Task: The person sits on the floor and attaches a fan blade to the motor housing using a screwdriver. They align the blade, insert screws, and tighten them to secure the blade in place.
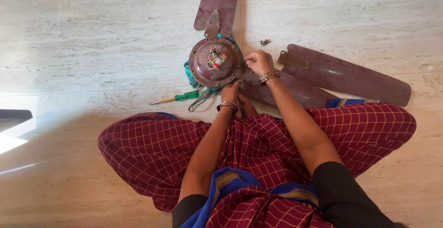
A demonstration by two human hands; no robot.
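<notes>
Your left hand lies against the near edge of the fan motor housing, fingers bent on its rim, steadying it; how hard it grips cannot be told. Just beyond and to the right of it, your right hand is pinched narrow at the housing's right side, where a blade bracket meets the hub; whether it holds a small tool or a screw is too small to tell.

If the left hand slackens, the round housing could turn or skid on the smooth floor, and your right-hand fingers could slip onto the bracket's metal edge. The bare wires in the housing's open centre sit close to both hands and could snag.

Left of your left hand lies a green-handled screwdriver. Beyond your right hand lie small loose screws, easy to scatter. One blade points away, still attached; loose blades crowd your right forearm.
</notes>
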